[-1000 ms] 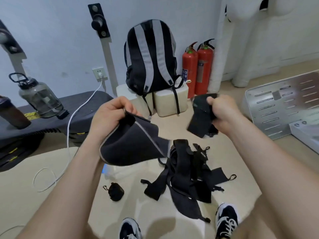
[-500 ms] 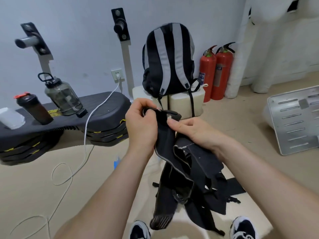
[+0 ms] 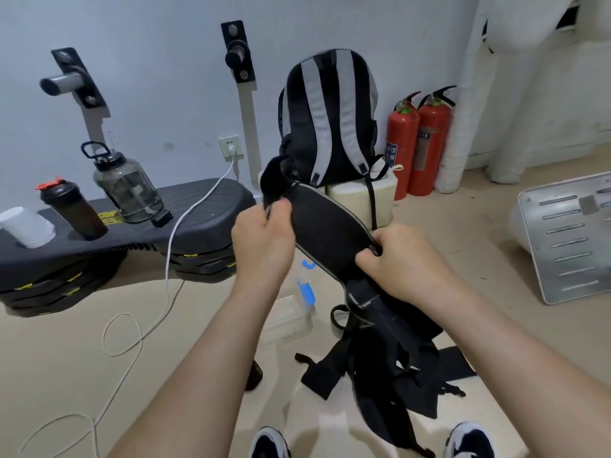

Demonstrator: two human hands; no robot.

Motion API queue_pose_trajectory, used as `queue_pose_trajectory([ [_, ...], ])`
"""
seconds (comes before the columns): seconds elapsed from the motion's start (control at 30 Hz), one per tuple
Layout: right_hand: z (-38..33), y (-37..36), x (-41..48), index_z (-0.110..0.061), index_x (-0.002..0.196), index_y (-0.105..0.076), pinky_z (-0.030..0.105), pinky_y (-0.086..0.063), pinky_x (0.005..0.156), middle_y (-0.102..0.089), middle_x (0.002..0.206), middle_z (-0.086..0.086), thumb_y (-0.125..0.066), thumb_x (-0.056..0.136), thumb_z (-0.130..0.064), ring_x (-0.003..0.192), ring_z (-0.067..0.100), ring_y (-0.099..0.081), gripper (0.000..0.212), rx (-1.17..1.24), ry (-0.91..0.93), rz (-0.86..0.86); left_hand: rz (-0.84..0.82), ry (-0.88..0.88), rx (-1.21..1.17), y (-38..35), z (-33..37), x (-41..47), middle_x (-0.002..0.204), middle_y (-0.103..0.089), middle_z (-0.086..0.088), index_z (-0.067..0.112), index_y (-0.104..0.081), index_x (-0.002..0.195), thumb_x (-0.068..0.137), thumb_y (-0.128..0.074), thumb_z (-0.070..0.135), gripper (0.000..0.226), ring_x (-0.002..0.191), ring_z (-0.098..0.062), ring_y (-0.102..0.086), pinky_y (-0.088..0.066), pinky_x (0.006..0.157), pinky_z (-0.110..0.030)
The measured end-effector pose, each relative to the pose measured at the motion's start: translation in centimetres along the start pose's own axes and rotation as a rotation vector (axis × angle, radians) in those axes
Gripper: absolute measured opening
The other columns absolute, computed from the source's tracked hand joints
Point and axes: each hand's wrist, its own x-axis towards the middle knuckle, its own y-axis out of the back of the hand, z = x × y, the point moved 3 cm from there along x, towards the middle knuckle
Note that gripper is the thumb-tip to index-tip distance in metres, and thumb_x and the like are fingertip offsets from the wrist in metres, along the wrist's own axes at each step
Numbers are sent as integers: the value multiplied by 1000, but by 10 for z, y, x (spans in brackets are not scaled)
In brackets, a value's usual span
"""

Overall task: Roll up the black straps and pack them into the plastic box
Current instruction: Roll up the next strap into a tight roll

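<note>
- Risk 1: the strap [image 3: 327, 233] we hold is long, & its low end hangs down into the pile of straps [image 3: 390, 365] on the floor [image 3: 66, 358]. If we roll now, it may drag other straps up w/ it, b/c they look tangled.
- Risk 2: the top end is floppy & bent over. If the first turn is loose, the roll may come out fat & pop open. Then it may not fit in the plastic box [image 3: 287, 320].
- Risk 3: the box sits on the floor just beside the pile, below our hands. It looks light, so a swinging strap end could knock it.
- L hand [image 3: 264, 239]: up in front of us, fingers curled, pinching the strap near its top end.
- R hand [image 3: 403, 262]: lower & more to the right, closed round the strap's edge further down.
- The strap is pulled flat btw both hands. It slants down from L to R, up in the air.
- We think no roll has begun on this strap yet.
</note>
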Motion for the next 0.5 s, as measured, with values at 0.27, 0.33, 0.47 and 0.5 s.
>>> queue_pose_trajectory([
  [0.27,24,14,1,4,69,-59,28,-34,58,-46,60,7,-63,84,-17,56,17,-42,26,271,-126,-360,-229,381,-732,-1,1,2,100,-75,-8,1,-61,124,98,-52,7,28,93,-21,-71,-58,77,-36],
  [0.33,28,19,0,7,73,-60,28,-35,58,-48,59,7,-64,83,-15,56,17,-43,24,271,-120,-377,-317,331,-623,2,0,3,97,-72,-6,8,-67,114,96,-56,9,21,86,-20,-67,-54,68,-32],
  [0.47,35,25,4,-9,77,-77,28,-48,64,-71,67,4,-72,84,-15,59,12,-59,11,309,-135,-398,-311,284,-712,6,11,6,85,-73,-2,15,-69,90,99,-55,23,18,75,-15,-68,-55,76,-33],
  [0.5,37,28,6,-17,78,-78,25,-50,66,-75,73,0,-74,85,-13,60,8,-63,9,358,-161,-331,-303,289,-799,8,13,9,84,-73,-3,14,-67,91,100,-52,22,20,76,-16,-69,-56,79,-34],
])
